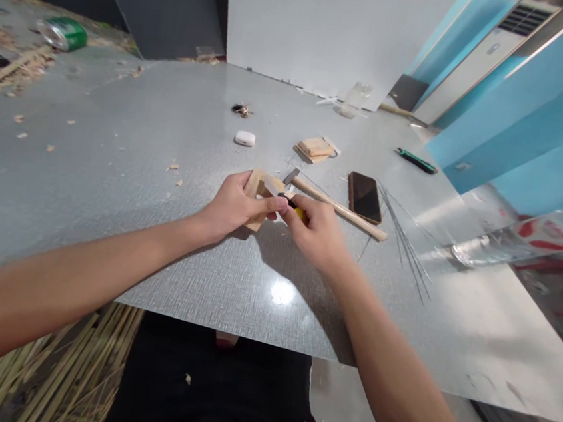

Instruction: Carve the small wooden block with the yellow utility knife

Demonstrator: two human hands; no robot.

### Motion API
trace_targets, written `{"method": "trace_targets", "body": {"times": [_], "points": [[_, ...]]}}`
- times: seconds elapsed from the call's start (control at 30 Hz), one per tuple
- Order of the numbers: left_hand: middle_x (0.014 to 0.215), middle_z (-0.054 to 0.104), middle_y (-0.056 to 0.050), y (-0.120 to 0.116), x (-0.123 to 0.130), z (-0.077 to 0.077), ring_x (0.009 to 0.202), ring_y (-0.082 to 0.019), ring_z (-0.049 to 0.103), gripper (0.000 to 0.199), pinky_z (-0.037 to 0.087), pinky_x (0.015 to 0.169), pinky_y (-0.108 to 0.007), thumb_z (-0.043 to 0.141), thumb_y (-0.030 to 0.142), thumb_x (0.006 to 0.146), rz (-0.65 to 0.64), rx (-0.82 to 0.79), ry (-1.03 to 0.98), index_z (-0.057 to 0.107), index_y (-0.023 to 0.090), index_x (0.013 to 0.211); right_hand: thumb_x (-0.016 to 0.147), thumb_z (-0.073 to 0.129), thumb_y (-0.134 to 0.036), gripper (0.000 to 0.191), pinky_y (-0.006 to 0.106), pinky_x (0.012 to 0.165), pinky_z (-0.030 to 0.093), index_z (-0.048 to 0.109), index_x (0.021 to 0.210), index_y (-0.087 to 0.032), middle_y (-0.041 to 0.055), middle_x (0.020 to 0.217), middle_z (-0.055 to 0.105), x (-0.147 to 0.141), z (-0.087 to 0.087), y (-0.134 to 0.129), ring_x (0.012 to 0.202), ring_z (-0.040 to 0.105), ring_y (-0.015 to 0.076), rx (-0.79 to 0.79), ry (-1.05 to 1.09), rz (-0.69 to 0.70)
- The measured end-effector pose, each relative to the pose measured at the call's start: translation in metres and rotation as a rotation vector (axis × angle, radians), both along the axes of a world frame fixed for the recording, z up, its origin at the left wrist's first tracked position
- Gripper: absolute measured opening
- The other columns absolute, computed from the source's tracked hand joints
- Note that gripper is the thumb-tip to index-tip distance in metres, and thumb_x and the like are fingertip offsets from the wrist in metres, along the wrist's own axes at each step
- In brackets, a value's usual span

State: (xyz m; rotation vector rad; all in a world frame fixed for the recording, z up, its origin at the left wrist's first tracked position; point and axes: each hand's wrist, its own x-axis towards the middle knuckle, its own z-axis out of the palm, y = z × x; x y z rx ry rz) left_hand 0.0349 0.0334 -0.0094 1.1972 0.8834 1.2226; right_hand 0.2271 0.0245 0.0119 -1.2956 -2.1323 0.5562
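Observation:
Near the middle of the grey table (235, 266), my left hand (234, 206) grips a light wooden piece (257, 183), its thumb reaching right toward the other hand. A knife with a yellow and black handle (302, 214) is in my right hand (317, 231), its blade against the wooden piece. The two hands meet at the knife. Just behind my right hand lies a hammer (346, 212) with a wooden handle. A phone (365, 197) rests beyond the hammer, and a small stack of wooden pieces (315, 149) is farther back.
Thin wires (403, 244) lie right of the phone, with a green cutter (416, 161) behind. A white case (245, 138) sits at centre back. A plastic bottle (520, 239) is at the right, a green can (62, 33) at far left. Bamboo strips (69, 363) lie below the table edge.

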Motion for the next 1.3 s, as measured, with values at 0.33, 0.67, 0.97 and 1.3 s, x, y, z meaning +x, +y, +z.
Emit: {"method": "trace_targets", "body": {"times": [0.33, 0.67, 0.97, 1.3], "points": [[0.068, 0.069, 0.000, -0.008, 0.005, 0.006, 0.056, -0.014, 0.067, 0.045, 0.052, 0.049, -0.026, 0.103, 0.042, 0.068, 0.146, 0.084, 0.088, 0.065, 0.019, 0.077, 0.101, 0.061, -0.040, 0.032, 0.036, 0.060, 0.019, 0.047, 0.075, -0.026, 0.0018, 0.063, 0.049, -0.017, -0.014, -0.006, 0.058, 0.035, 0.0183, 0.111, -0.039, -0.237], [0.074, 0.071, -0.001, 0.001, 0.010, -0.005, 0.057, -0.015, 0.068, 0.047, 0.050, 0.045, -0.024, 0.103, 0.040, 0.064, 0.178, -0.026, 0.093, 0.069, 0.018, 0.087, 0.106, 0.054, -0.050, 0.044, 0.035, 0.062, 0.024, 0.038, 0.072, -0.027, -0.0012, 0.064, 0.042, -0.003, -0.005, 0.006, 0.062, 0.038, 0.0183, 0.147, 0.192, -0.235], [0.079, 0.074, -0.002, 0.000, -0.005, 0.010, 0.071, -0.017, 0.070, 0.036, 0.056, 0.065, -0.029, 0.097, 0.039, 0.073, -0.005, 0.131, 0.114, 0.075, 0.020, 0.095, 0.108, 0.053, -0.061, 0.053, 0.035, 0.060, 0.024, 0.040, 0.070, -0.025, -0.0006, 0.064, 0.046, -0.002, -0.006, 0.002, 0.062, 0.039, 0.0171, 0.021, 0.073, -0.008], [0.078, 0.072, -0.001, -0.003, -0.005, 0.007, 0.070, -0.017, 0.066, 0.045, 0.052, 0.062, -0.029, 0.098, 0.052, 0.075, 0.008, 0.233, 0.157, 0.077, 0.023, 0.101, 0.100, 0.068, -0.059, 0.046, 0.029, 0.053, 0.037, 0.057, 0.074, -0.022, -0.0012, 0.064, 0.057, 0.001, 0.006, -0.004, 0.054, 0.049, 0.0128, -0.464, 0.472, 0.197]]}}
